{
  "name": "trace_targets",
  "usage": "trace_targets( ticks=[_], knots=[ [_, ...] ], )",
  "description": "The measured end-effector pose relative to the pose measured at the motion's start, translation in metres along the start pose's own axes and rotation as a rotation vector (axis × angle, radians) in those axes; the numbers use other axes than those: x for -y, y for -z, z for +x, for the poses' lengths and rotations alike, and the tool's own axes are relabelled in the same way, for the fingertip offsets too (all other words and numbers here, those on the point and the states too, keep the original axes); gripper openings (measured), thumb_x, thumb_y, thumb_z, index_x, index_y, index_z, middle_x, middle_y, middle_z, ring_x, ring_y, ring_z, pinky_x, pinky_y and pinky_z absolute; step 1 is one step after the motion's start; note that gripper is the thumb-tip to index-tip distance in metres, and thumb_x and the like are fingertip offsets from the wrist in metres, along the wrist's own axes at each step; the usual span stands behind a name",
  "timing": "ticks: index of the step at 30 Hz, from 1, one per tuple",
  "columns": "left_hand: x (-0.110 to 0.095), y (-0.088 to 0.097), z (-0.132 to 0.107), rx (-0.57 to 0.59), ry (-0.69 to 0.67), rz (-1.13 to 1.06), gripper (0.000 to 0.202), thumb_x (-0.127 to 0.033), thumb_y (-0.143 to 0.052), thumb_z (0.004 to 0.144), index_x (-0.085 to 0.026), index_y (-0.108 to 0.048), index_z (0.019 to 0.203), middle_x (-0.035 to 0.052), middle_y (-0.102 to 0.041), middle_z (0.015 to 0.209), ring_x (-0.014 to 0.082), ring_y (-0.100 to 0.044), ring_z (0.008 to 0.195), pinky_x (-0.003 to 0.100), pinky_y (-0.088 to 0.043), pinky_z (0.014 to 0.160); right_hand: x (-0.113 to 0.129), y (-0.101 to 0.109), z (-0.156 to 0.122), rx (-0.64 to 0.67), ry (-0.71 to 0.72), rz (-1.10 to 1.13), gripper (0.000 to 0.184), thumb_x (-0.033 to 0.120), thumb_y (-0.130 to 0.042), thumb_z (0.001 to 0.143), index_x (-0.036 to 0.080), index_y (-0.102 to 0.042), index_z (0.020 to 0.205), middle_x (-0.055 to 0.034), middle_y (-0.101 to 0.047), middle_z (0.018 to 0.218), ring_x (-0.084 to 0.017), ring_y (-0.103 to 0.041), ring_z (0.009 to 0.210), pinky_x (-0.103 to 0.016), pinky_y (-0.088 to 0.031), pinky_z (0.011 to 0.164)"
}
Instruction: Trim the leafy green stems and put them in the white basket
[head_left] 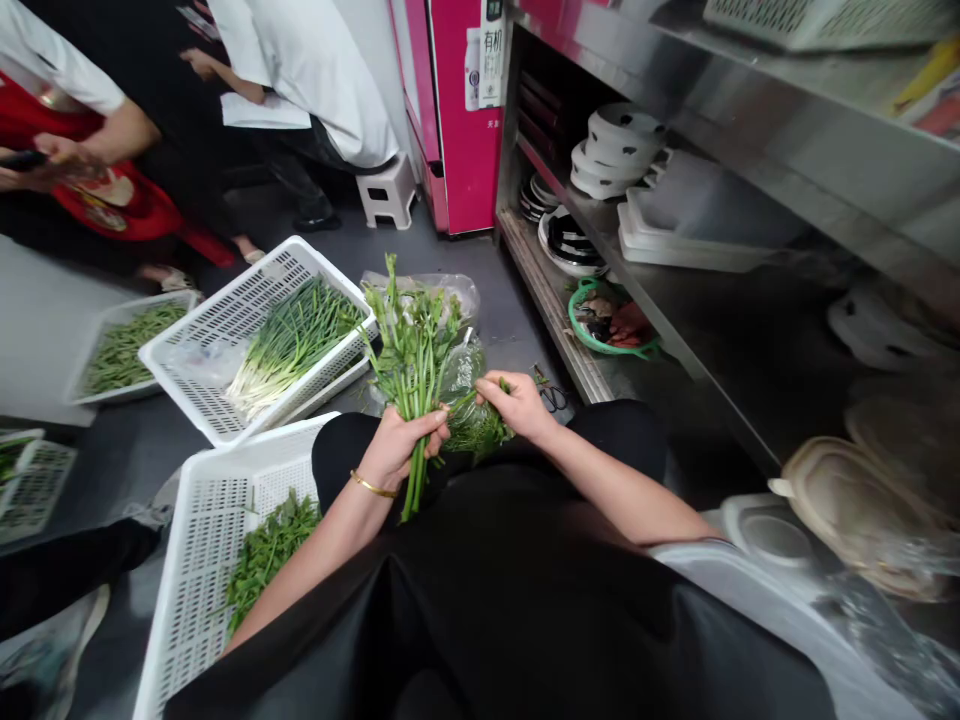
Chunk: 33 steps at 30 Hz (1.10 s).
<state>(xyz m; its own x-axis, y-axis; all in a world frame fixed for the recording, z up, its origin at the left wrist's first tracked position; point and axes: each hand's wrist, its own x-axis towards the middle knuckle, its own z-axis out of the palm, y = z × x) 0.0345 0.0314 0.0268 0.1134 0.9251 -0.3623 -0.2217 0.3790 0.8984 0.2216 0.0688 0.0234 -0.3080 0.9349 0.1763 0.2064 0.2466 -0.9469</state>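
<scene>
My left hand (409, 445) is wrapped round a bunch of leafy green stalks (412, 360), held upright above my lap with the leaves at the top. Beside it, my right hand (517, 403) pinches a small green sprig (504, 384) between thumb and fingers. Thin stems stretch between the two hands. Beneath them lies a clear plastic bag (465, 365) with more greens around it. To my left stands a white perforated basket (199, 540) with loose leafy greens (274, 545) in it, partly hidden by my left forearm.
Scallions (300, 335) lie in another white basket (217, 430) ahead on the left; green beans (135, 345) fill one behind it. A metal shelf (555, 360) with dishes and a green colander (581, 330) runs along the right. Other people (315, 80) are at the back left.
</scene>
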Motion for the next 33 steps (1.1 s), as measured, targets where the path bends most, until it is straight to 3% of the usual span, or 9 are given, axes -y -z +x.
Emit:
trace_targets(
  ticks=[4, 10, 13, 15, 18, 22, 25, 30, 33],
  knots=[
    [0.003, -0.003, 0.008, 0.054, 0.024, 0.015, 0.024, -0.026, -0.075, 0.062, -0.009, -0.065, 0.076, 0.0011, -0.061, 0.052, 0.0076, -0.048, 0.035, 0.018, -0.035, 0.033, -0.005, 0.009, 0.001, -0.053, 0.061, -0.113, 0.032, 0.039, -0.049, 0.084, 0.016, -0.061, 0.063, -0.0011, -0.059, 0.065, -0.012, -0.053, 0.064, -0.024, -0.039, 0.065],
    [0.007, 0.005, 0.011, 0.004, 0.036, -0.01, 0.025, -0.022, -0.075, 0.063, -0.008, -0.067, 0.082, 0.0041, -0.065, 0.059, 0.0075, -0.052, 0.039, 0.015, -0.036, 0.032, -0.019, 0.088, 0.019, -0.621, -0.126, 0.256, 0.033, 0.05, -0.05, 0.081, 0.02, -0.05, 0.066, 0.0053, -0.039, 0.052, -0.007, -0.033, 0.042, -0.023, -0.027, 0.042],
    [0.005, 0.012, 0.01, 0.024, 0.088, -0.019, 0.034, -0.016, -0.075, 0.061, -0.008, -0.068, 0.093, 0.011, -0.071, 0.085, 0.0144, -0.064, 0.061, 0.019, -0.05, 0.041, -0.016, 0.137, 0.019, -0.643, -0.051, 0.403, 0.035, 0.051, -0.055, 0.078, 0.021, -0.044, 0.064, 0.0023, -0.042, 0.059, -0.008, -0.042, 0.049, -0.024, -0.028, 0.043],
    [0.004, 0.014, 0.008, 0.03, 0.101, -0.024, 0.037, -0.012, -0.075, 0.06, -0.009, -0.068, 0.096, 0.0136, -0.068, 0.104, 0.0201, -0.066, 0.079, 0.024, -0.056, 0.049, -0.011, 0.148, 0.013, -0.536, -0.056, 0.41, 0.035, 0.051, -0.055, 0.078, 0.022, -0.041, 0.064, 0.0017, -0.043, 0.058, -0.009, -0.045, 0.051, -0.024, -0.028, 0.042],
    [0.002, 0.011, 0.008, 0.074, 0.107, -0.032, 0.033, -0.01, -0.072, 0.063, -0.01, -0.069, 0.096, 0.0151, -0.063, 0.117, 0.0246, -0.065, 0.091, 0.027, -0.059, 0.054, -0.004, 0.12, 0.006, -0.304, -0.224, 0.393, 0.031, 0.048, -0.057, 0.077, 0.022, -0.042, 0.069, 0.0073, -0.036, 0.049, -0.005, -0.03, 0.036, -0.021, -0.017, 0.035],
    [0.0, 0.004, 0.007, 0.201, 0.172, -0.021, 0.032, -0.013, -0.07, 0.067, -0.008, -0.068, 0.099, 0.0172, -0.068, 0.105, 0.024, -0.067, 0.08, 0.028, -0.058, 0.055, -0.003, 0.039, 0.015, 0.115, -0.425, 0.341, 0.035, 0.04, -0.073, 0.061, 0.019, -0.045, 0.067, 0.0095, -0.039, 0.044, -0.003, -0.028, 0.033, -0.018, -0.015, 0.032],
    [0.0, 0.005, 0.005, 0.206, 0.206, -0.031, 0.037, -0.016, -0.07, 0.068, -0.009, -0.066, 0.104, 0.0159, -0.07, 0.094, 0.0204, -0.067, 0.068, 0.028, -0.056, 0.054, -0.006, 0.004, 0.026, 0.147, -0.439, 0.513, 0.032, 0.04, -0.07, 0.064, 0.02, -0.045, 0.066, 0.0124, -0.029, 0.039, -0.002, -0.021, 0.032, -0.017, -0.013, 0.032],
    [0.005, 0.022, 0.001, 0.054, 0.139, -0.043, 0.035, -0.018, -0.075, 0.064, -0.01, -0.067, 0.098, 0.0053, -0.067, 0.062, 0.0081, -0.053, 0.042, 0.017, -0.043, 0.04, -0.017, 0.014, 0.025, 0.027, -0.384, 0.454, 0.03, 0.043, -0.065, 0.069, 0.017, -0.058, 0.083, 0.0115, -0.032, 0.043, -0.003, -0.023, 0.034, -0.017, -0.015, 0.033],
    [0.008, 0.03, 0.0, 0.008, 0.07, -0.034, 0.023, -0.019, -0.077, 0.061, -0.008, -0.069, 0.08, 0.0029, -0.062, 0.057, 0.0057, -0.049, 0.041, 0.016, -0.038, 0.038, -0.016, 0.03, 0.011, 0.148, -0.319, 0.117, 0.026, 0.039, -0.064, 0.072, 0.014, -0.063, 0.079, 0.0071, -0.046, 0.048, -0.005, -0.037, 0.04, -0.019, -0.028, 0.041]
  ],
)
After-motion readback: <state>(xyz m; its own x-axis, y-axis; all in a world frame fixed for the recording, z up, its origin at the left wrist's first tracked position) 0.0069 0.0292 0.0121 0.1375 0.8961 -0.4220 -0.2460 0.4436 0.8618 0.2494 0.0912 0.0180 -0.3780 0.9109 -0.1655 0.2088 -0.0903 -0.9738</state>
